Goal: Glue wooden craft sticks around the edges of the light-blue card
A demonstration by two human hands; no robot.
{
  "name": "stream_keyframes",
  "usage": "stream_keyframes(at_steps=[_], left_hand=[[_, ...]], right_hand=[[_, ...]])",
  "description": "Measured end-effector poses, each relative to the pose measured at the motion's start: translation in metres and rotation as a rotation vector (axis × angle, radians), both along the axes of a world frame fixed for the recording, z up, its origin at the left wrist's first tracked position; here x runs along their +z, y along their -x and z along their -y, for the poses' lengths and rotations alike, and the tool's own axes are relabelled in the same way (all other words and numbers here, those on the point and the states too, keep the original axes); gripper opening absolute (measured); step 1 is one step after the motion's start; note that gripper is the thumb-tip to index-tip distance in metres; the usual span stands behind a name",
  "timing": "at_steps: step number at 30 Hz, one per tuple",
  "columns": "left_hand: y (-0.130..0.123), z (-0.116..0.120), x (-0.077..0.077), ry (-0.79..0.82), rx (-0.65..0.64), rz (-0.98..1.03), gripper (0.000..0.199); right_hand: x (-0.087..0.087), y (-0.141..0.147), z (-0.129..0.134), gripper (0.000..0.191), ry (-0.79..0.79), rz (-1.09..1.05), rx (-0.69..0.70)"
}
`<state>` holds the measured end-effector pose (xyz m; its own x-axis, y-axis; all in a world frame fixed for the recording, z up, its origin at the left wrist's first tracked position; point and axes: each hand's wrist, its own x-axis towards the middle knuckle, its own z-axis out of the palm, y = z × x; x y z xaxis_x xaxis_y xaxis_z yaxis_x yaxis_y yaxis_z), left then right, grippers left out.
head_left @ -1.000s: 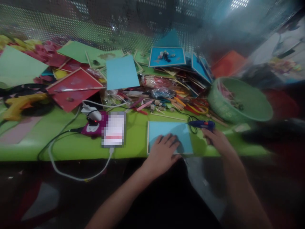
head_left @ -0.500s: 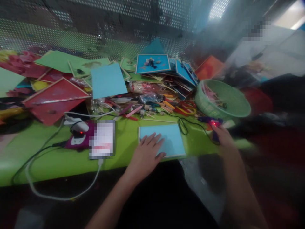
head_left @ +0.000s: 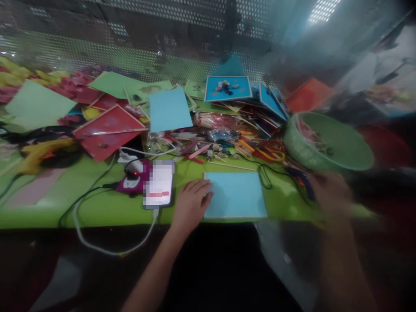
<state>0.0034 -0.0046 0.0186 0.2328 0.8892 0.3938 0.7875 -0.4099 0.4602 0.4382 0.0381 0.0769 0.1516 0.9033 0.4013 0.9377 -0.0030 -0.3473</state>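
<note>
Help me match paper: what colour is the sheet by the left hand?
The sheet is light blue, best seen in the head view.

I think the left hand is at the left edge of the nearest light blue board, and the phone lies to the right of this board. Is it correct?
Not fully. The phone lies to the left of the light blue board, as the head view shows. The left hand is indeed at the board's left edge.

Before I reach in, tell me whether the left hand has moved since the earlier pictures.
Yes. The left hand has moved to the person's left, from over the light blue board to its left edge, nearer the phone.
</note>
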Motion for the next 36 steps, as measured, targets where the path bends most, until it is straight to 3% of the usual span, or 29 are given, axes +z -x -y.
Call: stream_keyframes(at_steps=[1,6,9,12,17,20,24,31,36], left_hand=[[0.0,0.0,-0.001,0.0,0.01,0.011,0.027],[-0.002,0.003,-0.003,0.032,0.014,0.006,0.028],[-0.002,0.004,-0.003,0.051,-0.003,-0.009,0.03],[-0.002,0.004,-0.004,0.05,-0.007,-0.023,0.029],[-0.003,0.006,-0.006,0.053,-0.006,-0.024,0.029],[-0.003,0.006,-0.004,0.073,-0.005,-0.016,0.03],[-0.003,0.005,-0.003,0.081,-0.002,-0.006,0.031],[-0.003,0.005,-0.001,0.093,0.004,-0.02,0.03],[-0.003,0.005,0.0,0.089,0.001,-0.01,0.031]], right_hand=[[0.002,0.017,-0.006,0.027,-0.026,0.058,-0.013],[0.004,0.124,-0.048,0.023,0.128,0.054,0.486],[-0.002,0.169,-0.072,0.022,0.233,0.175,0.577],[-0.007,0.191,-0.087,0.019,0.303,0.316,0.615],[-0.014,0.199,-0.094,0.024,0.272,0.608,0.655],[-0.016,0.195,-0.094,0.025,0.249,0.655,0.638],[-0.013,0.186,-0.09,0.025,0.196,0.58,0.63],[-0.002,0.177,-0.071,0.024,0.122,0.287,0.857],[-0.006,0.17,-0.063,0.025,0.152,0.284,0.93]])
